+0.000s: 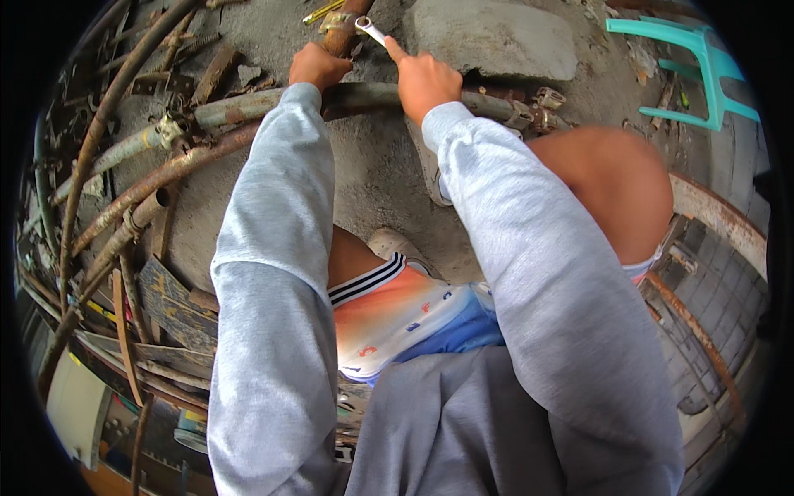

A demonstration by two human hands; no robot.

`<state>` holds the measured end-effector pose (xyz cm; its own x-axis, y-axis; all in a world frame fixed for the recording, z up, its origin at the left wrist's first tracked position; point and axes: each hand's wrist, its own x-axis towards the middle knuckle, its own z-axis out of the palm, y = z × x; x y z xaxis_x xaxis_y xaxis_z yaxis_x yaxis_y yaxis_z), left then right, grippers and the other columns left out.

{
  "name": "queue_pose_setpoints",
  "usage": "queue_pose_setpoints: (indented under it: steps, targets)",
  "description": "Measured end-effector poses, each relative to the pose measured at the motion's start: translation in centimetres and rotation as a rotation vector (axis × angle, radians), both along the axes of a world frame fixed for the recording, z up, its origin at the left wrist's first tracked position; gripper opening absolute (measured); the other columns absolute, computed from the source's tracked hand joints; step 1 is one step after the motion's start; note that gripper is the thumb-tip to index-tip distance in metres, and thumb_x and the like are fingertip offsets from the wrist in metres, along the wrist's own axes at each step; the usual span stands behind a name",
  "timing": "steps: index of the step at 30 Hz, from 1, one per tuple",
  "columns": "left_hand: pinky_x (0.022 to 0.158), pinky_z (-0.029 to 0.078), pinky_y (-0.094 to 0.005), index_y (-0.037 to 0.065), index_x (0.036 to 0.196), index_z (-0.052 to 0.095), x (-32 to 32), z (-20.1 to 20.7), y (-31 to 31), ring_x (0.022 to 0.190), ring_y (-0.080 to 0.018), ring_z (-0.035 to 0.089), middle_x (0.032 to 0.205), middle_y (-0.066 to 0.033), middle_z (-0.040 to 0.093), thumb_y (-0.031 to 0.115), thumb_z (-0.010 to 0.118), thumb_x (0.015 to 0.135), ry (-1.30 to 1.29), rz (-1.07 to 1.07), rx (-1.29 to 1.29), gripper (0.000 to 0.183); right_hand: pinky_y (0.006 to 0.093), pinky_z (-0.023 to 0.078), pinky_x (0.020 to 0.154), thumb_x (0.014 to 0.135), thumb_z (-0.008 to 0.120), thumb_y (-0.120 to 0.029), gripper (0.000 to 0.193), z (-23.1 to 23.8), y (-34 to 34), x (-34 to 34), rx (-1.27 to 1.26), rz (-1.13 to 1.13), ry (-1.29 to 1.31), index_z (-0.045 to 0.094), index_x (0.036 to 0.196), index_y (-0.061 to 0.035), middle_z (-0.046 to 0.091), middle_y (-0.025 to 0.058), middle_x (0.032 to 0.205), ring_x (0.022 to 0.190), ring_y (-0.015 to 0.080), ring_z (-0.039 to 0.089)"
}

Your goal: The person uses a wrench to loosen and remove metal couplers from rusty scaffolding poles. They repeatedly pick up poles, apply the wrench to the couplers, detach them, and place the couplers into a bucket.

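At the top middle, my left hand [318, 66] is closed around a rusty pipe [339, 41] that points away from me. A rusted clamp [334, 20] sits on this pipe just beyond my fingers. My right hand [428, 83] grips a silvery wrench [372, 31], with the index finger stretched along its shank. The wrench's ring end lies beside the pipe, close to the clamp; whether it is seated on a nut is too small to tell. Crossing under my wrists is a longer grey, rust-stained pipe [372, 96].
Rusty pipes [165, 169] with clamps and scrap wood [217, 74] crowd the left. A flat concrete slab [494, 37] lies beyond my right hand. At the upper right is a turquoise plastic chair [707, 70]. My bent knee [608, 178] rises beside my right forearm.
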<state>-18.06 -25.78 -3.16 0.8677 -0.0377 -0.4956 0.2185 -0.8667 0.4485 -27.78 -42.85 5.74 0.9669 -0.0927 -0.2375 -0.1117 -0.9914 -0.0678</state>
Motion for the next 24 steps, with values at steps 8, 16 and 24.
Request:
queue_pose_setpoints:
  steps: [8, 16, 24]
  targets:
    - [0.095, 0.054, -0.0405, -0.004, 0.110, 0.072, 0.3, 0.6, -0.2, 0.109, -0.0350, 0.069, 0.114, -0.0246, 0.070, 0.032, 0.083, 0.065, 0.068, -0.064, -0.056, 0.059, 0.0480, 0.058, 0.075, 0.094, 0.051, -0.006, 0.066, -0.2, -1.0, -0.5, 0.023, 0.075, 0.170, 0.037, 0.155, -0.0264, 0.073, 0.0172, 0.091, 0.083, 0.0358, 0.073]
    - [0.097, 0.053, -0.0402, -0.006, 0.110, 0.071, 0.7, 0.6, 0.5, 0.112, -0.0355, 0.068, 0.116, -0.0262, 0.069, 0.031, 0.079, 0.068, 0.088, -0.063, -0.088, 0.056, 0.0501, 0.057, 0.077, 0.088, 0.060, -0.006, 0.075, -0.6, -2.1, 0.2, 0.141, 0.116, 0.118, 0.038, 0.154, -0.0339, 0.071, 0.0215, 0.085, 0.080, 0.0401, 0.070]
    - [0.089, 0.055, -0.0417, -0.006, 0.107, 0.071, 1.2, -0.4, 1.1, 0.103, -0.0367, 0.071, 0.107, -0.0264, 0.071, 0.030, 0.081, 0.067, 0.060, -0.069, -0.146, 0.055, 0.0490, 0.057, 0.073, 0.086, 0.063, -0.010, 0.065, -0.9, -2.0, 0.4, 0.185, 0.076, 0.049, 0.050, 0.146, -0.0311, 0.071, 0.0186, 0.084, 0.079, 0.0394, 0.070]
